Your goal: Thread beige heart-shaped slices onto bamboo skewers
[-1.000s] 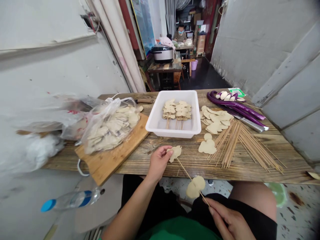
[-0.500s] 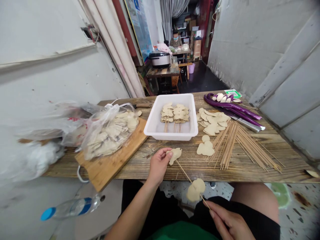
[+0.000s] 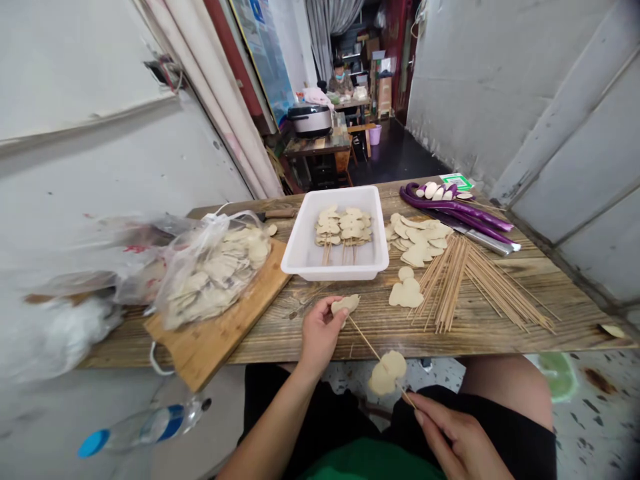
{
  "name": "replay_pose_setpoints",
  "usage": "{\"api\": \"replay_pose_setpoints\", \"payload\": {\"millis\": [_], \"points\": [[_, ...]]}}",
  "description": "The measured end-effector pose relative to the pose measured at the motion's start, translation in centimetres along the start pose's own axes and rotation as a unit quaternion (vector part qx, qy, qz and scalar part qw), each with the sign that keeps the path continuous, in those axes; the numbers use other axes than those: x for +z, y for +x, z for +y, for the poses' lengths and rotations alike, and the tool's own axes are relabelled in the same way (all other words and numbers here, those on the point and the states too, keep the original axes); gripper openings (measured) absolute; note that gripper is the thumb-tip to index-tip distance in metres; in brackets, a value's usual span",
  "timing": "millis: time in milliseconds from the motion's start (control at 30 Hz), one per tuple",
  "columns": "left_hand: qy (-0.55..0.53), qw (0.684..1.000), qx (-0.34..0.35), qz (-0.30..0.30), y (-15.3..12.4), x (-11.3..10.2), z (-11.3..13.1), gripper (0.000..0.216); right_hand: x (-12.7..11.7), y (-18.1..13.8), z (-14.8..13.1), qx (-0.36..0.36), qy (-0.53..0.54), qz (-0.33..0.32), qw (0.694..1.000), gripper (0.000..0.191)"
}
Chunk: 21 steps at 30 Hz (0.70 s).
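Observation:
My left hand (image 3: 319, 331) pinches a pale beige slice (image 3: 345, 305) at the tip of a thin bamboo skewer (image 3: 367, 344), just above the wooden table's (image 3: 525, 280) front edge. Lower on the same skewer sit threaded beige slices (image 3: 387, 373). My right hand (image 3: 457, 441) grips the skewer's lower end over my lap. A white tub (image 3: 305, 248) behind my left hand holds several finished skewers (image 3: 343, 228). Loose slices (image 3: 406, 292) lie to the right of my left hand.
A pile of bare skewers (image 3: 470, 277) and a heap of slices (image 3: 419, 237) lie right of the tub. Purple eggplants (image 3: 457, 208) and a knife (image 3: 480, 240) sit behind. A plastic bag of slices (image 3: 215, 267) rests on a cutting board (image 3: 220, 330). A water bottle (image 3: 143, 427) lies at lower left. A person sits far back.
My left hand has turned the slice at the skewer's tip from flat-on to nearly edge-on. My view has shifted slightly. My right hand keeps its grip.

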State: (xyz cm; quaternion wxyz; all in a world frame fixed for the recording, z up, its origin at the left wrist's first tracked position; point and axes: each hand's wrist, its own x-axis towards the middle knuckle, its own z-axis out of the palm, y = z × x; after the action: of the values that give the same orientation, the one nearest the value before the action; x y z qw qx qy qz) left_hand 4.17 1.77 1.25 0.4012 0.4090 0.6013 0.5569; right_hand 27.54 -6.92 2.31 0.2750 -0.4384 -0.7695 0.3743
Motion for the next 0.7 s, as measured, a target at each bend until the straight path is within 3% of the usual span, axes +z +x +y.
{"api": "replay_pose_setpoints", "payload": {"millis": [400, 700], "points": [[0.021, 1.000, 0.010, 0.007, -0.35, 0.38, -0.30, 0.025, 0.29, -0.18, -0.03, 0.003, 0.008, 0.005, 1.000, 0.031], [-0.085, 0.995, -0.046, 0.019, -0.39, 0.88, -0.47, 0.031, 0.61, -0.18, 0.36, 0.000, -0.010, 0.016, 1.000, 0.030]]}}
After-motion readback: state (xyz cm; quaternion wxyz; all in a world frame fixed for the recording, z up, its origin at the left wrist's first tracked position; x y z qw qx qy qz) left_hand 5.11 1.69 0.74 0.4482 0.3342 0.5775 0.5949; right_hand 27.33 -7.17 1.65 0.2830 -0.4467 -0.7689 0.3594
